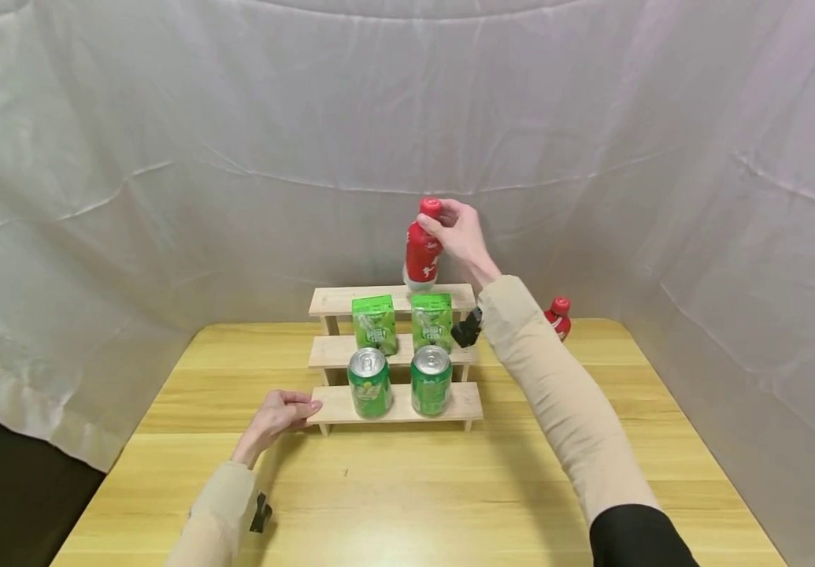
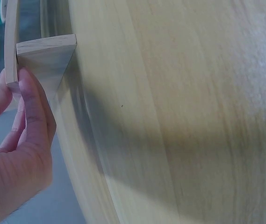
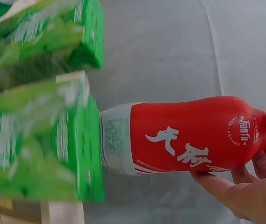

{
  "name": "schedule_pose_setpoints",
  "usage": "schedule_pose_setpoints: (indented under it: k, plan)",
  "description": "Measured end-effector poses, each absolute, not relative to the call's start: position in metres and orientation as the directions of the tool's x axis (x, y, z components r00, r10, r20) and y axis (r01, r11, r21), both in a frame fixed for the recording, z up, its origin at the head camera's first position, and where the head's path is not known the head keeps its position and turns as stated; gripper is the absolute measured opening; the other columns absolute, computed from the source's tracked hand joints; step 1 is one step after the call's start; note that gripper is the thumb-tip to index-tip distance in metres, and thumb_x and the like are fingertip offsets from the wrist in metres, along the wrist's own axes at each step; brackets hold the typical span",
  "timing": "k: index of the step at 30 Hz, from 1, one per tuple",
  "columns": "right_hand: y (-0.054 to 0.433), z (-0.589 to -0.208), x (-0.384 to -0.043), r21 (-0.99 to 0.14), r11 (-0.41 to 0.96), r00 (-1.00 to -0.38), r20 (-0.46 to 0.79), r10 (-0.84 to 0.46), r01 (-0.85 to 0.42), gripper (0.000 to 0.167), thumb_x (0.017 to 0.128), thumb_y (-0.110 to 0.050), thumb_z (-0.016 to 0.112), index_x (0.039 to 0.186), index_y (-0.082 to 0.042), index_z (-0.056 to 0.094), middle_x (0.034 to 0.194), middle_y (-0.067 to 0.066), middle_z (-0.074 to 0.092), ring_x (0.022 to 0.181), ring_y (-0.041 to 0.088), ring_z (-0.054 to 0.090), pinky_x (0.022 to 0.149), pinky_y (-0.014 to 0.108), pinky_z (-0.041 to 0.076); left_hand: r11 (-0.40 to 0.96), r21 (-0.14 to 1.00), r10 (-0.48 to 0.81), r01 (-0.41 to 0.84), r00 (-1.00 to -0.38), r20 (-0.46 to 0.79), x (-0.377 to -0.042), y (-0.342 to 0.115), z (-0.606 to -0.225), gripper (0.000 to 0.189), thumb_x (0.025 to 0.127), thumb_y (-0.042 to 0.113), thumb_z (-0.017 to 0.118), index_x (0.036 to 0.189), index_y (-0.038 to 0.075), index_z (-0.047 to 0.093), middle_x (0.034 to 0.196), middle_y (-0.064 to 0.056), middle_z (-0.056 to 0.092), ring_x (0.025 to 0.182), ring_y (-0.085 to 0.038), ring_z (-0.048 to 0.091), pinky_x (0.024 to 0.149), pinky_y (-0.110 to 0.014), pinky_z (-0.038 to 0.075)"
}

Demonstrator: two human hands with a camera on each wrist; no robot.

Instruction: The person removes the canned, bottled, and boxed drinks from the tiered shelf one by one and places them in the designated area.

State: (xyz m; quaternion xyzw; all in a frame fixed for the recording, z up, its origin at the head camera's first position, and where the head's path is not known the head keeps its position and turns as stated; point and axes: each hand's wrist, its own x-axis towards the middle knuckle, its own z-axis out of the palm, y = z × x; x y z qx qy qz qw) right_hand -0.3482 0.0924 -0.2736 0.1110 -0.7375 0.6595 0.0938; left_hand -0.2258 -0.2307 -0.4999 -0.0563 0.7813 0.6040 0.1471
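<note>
A red bottle with a red cap and clear base (image 1: 422, 253) is upright at the top step of a small three-tier wooden shelf (image 1: 339, 301). My right hand (image 1: 461, 236) grips it round the neck; whether its base touches the step I cannot tell. In the right wrist view the bottle (image 3: 184, 135) shows white lettering, with thumb and fingers around its neck. My left hand (image 1: 281, 417) pinches the left end of the lowest shelf board, thumb on one face and fingers on the other, as the left wrist view shows at the board (image 2: 11, 46).
Two green drink cartons (image 1: 375, 324) stand on the middle step, and two green cans (image 1: 370, 383) on the lowest. Another red-capped bottle (image 1: 559, 315) stands at the back right, partly behind my right sleeve. Grey curtains (image 1: 272, 157) hang behind the wooden table (image 1: 407, 496).
</note>
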Motion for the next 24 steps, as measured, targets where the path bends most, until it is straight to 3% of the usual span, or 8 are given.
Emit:
schedule_pose_setpoints:
  k: [5, 14, 24]
  plan:
    - [0.117, -0.274, -0.348, -0.940, 0.149, -0.951, 0.309, -0.005, -0.306, 0.043, 0.096, -0.012, 0.068, 0.134, 0.005, 0.057, 0.135, 0.025, 0.061, 0.117, 0.029, 0.061, 0.108, 0.038, 0.052, 0.264, 0.929, 0.093, -0.261, -0.951, -0.294, -0.226, -0.231, -0.500, 0.047, 0.094, 0.011, 0.069, 0.126, -0.020, 0.053, 0.098, -0.008, 0.074, 0.079, -0.008, 0.066, 0.074, -0.023, 0.062]
    - [0.159, -0.284, -0.346, -0.939, 0.190, -0.948, 0.307, 0.084, -0.287, 0.045, 0.096, -0.015, 0.069, 0.135, 0.004, 0.057, 0.132, 0.024, 0.062, 0.104, 0.012, 0.061, 0.099, 0.025, 0.054, 0.266, 0.930, 0.089, -0.255, -0.954, -0.288, -0.226, -0.230, -0.501, 0.047, 0.094, 0.010, 0.069, 0.126, -0.020, 0.053, 0.100, -0.010, 0.073, 0.080, -0.009, 0.066, 0.073, -0.022, 0.061]
    - [0.190, -0.300, -0.342, -0.955, 0.212, -0.957, 0.244, 0.156, -0.208, 0.047, 0.096, -0.018, 0.069, 0.137, 0.001, 0.057, 0.131, 0.019, 0.061, 0.104, 0.010, 0.058, 0.095, 0.024, 0.051, 0.265, 0.931, 0.085, -0.252, -0.955, -0.283, -0.226, -0.232, -0.500, 0.047, 0.094, 0.009, 0.069, 0.126, -0.020, 0.052, 0.103, -0.014, 0.074, 0.081, -0.009, 0.066, 0.074, -0.022, 0.061]
